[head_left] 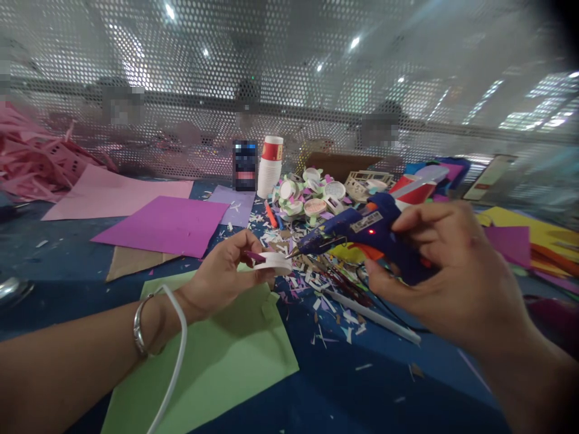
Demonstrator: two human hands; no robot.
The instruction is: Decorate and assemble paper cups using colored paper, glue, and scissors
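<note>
My left hand point(230, 268) pinches a small white round disc point(274, 263), shaped like a shallow paper ring or lid, with a dark purple scrap point(256, 256) at its near side. In my right hand point(452, 265) is a dark blue hot glue gun point(348, 229) with a red light lit on its body. Its metal nozzle points left and meets, or nearly meets, the disc's right edge. Beneath my left hand lies a light green sheet point(217, 361) on the blue table. A white cord crosses in front of my left wrist.
Purple point(167, 226) and pink sheets point(122, 193) lie at left, near a pink shredded heap point(36, 150). Behind the disc are stacked paper cups point(270, 172), a phone point(245, 166) and piled round paper pieces point(312, 196). Paper scraps and a white stick point(375, 316) litter the table.
</note>
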